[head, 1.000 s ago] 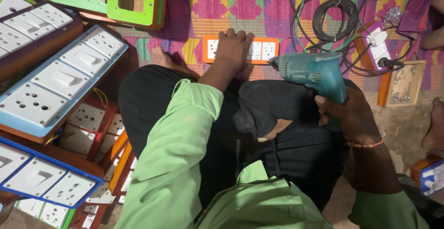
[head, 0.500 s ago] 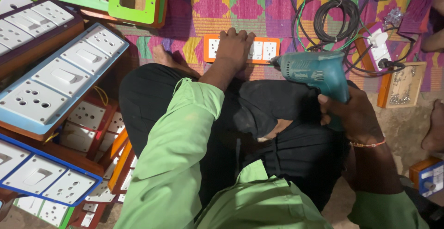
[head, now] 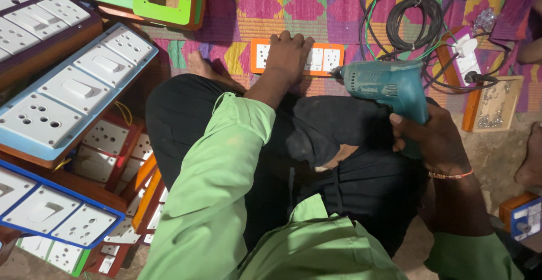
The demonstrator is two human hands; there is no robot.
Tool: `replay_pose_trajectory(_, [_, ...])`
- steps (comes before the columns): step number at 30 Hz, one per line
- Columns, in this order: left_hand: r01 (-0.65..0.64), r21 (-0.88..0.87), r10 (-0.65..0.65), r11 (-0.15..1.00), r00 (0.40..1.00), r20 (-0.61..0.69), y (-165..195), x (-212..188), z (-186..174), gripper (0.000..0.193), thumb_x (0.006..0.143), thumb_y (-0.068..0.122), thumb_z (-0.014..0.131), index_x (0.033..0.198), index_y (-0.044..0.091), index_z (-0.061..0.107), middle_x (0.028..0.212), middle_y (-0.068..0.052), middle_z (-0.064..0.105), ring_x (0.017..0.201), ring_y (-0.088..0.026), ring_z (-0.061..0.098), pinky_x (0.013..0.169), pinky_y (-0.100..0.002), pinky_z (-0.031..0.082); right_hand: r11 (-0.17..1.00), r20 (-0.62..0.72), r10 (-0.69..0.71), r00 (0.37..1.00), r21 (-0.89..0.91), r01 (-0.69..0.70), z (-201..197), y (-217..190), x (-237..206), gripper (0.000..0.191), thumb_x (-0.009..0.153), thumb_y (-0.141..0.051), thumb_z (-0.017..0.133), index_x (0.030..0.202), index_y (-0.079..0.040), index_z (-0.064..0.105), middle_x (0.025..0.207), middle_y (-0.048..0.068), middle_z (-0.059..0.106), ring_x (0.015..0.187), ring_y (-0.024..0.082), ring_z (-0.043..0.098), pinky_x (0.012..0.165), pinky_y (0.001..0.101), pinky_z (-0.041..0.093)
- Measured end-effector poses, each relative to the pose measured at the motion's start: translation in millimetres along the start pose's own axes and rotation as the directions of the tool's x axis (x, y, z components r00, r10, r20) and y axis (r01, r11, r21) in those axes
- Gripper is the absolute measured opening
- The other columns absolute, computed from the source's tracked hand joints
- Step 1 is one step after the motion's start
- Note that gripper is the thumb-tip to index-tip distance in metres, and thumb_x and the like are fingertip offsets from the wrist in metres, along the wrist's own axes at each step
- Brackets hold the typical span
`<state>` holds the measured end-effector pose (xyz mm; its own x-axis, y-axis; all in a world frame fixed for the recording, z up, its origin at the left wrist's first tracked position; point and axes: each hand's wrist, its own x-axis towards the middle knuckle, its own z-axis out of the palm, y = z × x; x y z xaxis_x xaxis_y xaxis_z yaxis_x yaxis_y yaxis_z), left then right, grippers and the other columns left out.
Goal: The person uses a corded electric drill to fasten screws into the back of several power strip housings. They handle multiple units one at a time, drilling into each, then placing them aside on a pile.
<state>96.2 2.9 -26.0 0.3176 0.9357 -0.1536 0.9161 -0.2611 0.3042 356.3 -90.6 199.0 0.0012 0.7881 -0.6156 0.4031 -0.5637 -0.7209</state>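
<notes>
My left hand [head: 289, 54] lies flat on the orange board [head: 297, 58], pinning it to the mat [head: 333, 9]. My right hand [head: 432, 139] is clenched around the drill [head: 387, 85], its tip at the board's right end. I should press firmly and keep the bit square.

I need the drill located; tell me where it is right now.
In the head view the teal electric drill is right of centre, gripped by the right hand, its tip at the right end of the orange switch board under the left hand.
</notes>
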Motion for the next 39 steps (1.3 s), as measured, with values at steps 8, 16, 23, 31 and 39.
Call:
replay_pose_trajectory(8, [-0.002, 0.014, 0.001, 1.0, 1.0, 0.007, 0.3, 0.3, 1.1, 0.075, 0.07, 0.022, 0.082, 0.139, 0.018, 0.054, 0.12, -0.005, 0.062, 0.113, -0.033, 0.055, 0.095, -0.053, 0.043, 0.968, 0.026, -0.004, 1.0, -0.249, 0.011, -6.2, -10.6, 2.7, 0.022, 0.089, -0.02, 0.074, 0.089, 0.0, 0.065, 0.069, 0.009, 0.064, 0.057, 0.017, 0.063, 0.056, 0.0327, 0.051])
replay_pose_trajectory(16, [-0.005, -0.009, 0.005, 1.0, 0.999, -0.041, -1.8, 2.1, 11.9, 0.069, 0.072, 0.022, 0.08, 0.137, 0.018, 0.056, 0.118, -0.006, 0.063, 0.112, -0.034, 0.056, 0.093, -0.053, 0.043, 0.994, 0.124, 0.029, 0.992, -0.108, -0.016, -11.3, -14.3, 18.2, 0.022, 0.089, -0.019, 0.074, 0.092, -0.001, 0.062, 0.068, 0.007, 0.061, 0.056, 0.017, 0.061, 0.055, 0.0331, 0.053])
replay_pose_trajectory(23, [-0.015, 0.016, 0.015, 1.0, 0.999, -0.05, -1.8, 1.5, 9.4, 0.072, 0.071, 0.022, 0.082, 0.138, 0.018, 0.056, 0.12, -0.004, 0.063, 0.113, -0.032, 0.057, 0.093, -0.052, 0.045, 0.992, 0.143, 0.007, 0.99, -0.126, 0.011, -6.6, -20.5, 13.0, 0.02, 0.087, -0.018, 0.074, 0.096, -0.003, 0.064, 0.074, 0.004, 0.06, 0.06, 0.015, 0.06, 0.055, 0.0325, 0.053])
replay_pose_trajectory(31, [-0.003, 0.011, 0.003, 1.0, 1.0, 0.009, -0.4, 1.7, 4.8, 0.081, 0.065, 0.028, 0.085, 0.139, 0.018, 0.054, 0.12, -0.005, 0.061, 0.113, -0.032, 0.055, 0.093, -0.053, 0.044, 0.985, 0.063, 0.006, 0.998, -0.172, 0.005, -4.7, -17.2, 10.9, 0.02, 0.088, -0.015, 0.074, 0.088, 0.0, 0.061, 0.071, 0.007, 0.06, 0.057, 0.018, 0.06, 0.055, 0.0336, 0.051])
replay_pose_trajectory(39, [-0.004, 0.031, 0.005, 1.0, 1.0, -0.031, -1.7, 4.0, 14.9, 0.076, 0.069, 0.025, 0.083, 0.139, 0.018, 0.055, 0.122, -0.006, 0.062, 0.114, -0.033, 0.055, 0.094, -0.053, 0.044, 0.985, 0.07, 0.026, 0.997, -0.171, -0.014, -3.2, -19.3, 12.1, 0.021, 0.088, -0.016, 0.075, 0.088, 0.0, 0.062, 0.069, 0.007, 0.06, 0.057, 0.018, 0.06, 0.055, 0.0335, 0.052])
